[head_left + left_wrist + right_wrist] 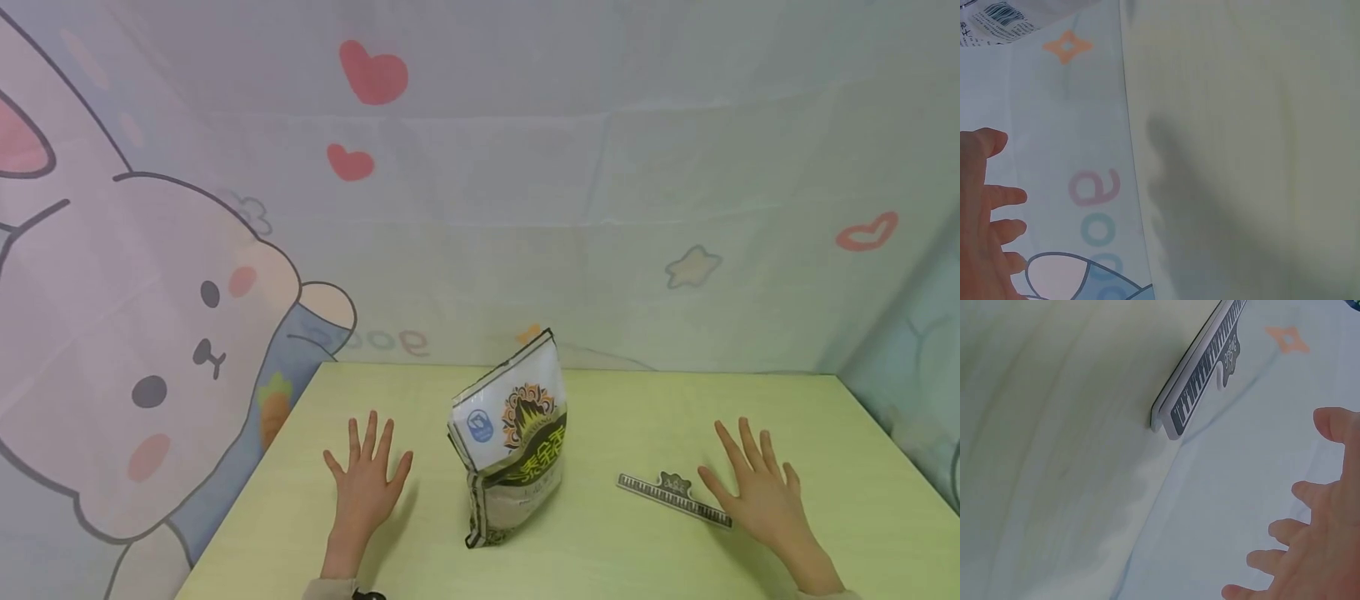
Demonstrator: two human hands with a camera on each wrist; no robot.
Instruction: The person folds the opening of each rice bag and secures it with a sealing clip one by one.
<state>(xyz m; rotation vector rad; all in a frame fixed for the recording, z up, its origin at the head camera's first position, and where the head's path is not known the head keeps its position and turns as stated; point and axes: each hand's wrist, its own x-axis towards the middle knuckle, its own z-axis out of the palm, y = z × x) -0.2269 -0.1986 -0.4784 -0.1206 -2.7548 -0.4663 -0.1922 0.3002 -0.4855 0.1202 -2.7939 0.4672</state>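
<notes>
Upright in the middle of the table stands a plastic food bag [517,450], white above and brownish below, with yellow characters on a dark band. Part of its printed white side [1010,19] shows at the top of the left wrist view. To the left of the bag my left hand [363,492] is spread, fingers straight, holding nothing. A long clip [675,498] printed with piano keys lies right of the bag; the right wrist view shows its two plates [1200,375]. My right hand [761,500], fingers spread, is beside the clip's right end and grips nothing.
The pale yellow-green table [600,567] ends at a back edge against a hanging cloth [487,250] with hearts and a large printed rabbit. Another cloth side [922,358] stands at the right.
</notes>
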